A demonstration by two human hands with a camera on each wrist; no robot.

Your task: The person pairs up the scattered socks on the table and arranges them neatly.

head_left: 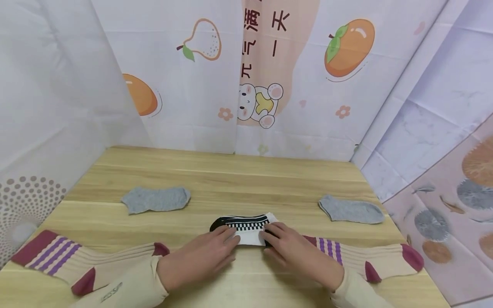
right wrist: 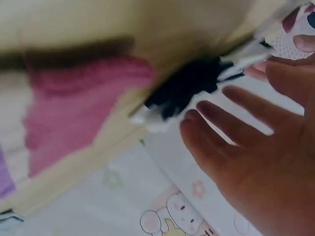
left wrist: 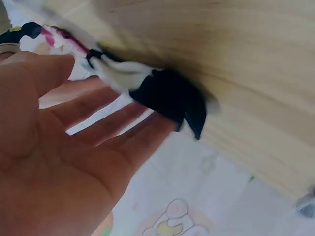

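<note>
A white sock [head_left: 250, 236] with black ends and a checkered band lies flat on the wooden table in front of the person. My left hand [head_left: 204, 256] rests on its left part, and in the left wrist view the extended fingers [left wrist: 140, 130] reach along the black end. On its right part lies my right hand [head_left: 290, 252], fingertips right at the dark patch. The right wrist view shows those fingers [right wrist: 236, 118] spread and loosely bent beside the black fabric [right wrist: 184, 88]. Neither hand is curled round the sock.
A cream sock with maroon and purple stripes [head_left: 111, 258] lies at the left, its like [head_left: 354, 256] at the right, partly behind the right hand. Farther back lie two grey ankle socks, one left [head_left: 155, 199], one right [head_left: 352, 210]. A printed curtain [head_left: 173, 94] borders the table's [head_left: 246, 171] far edge.
</note>
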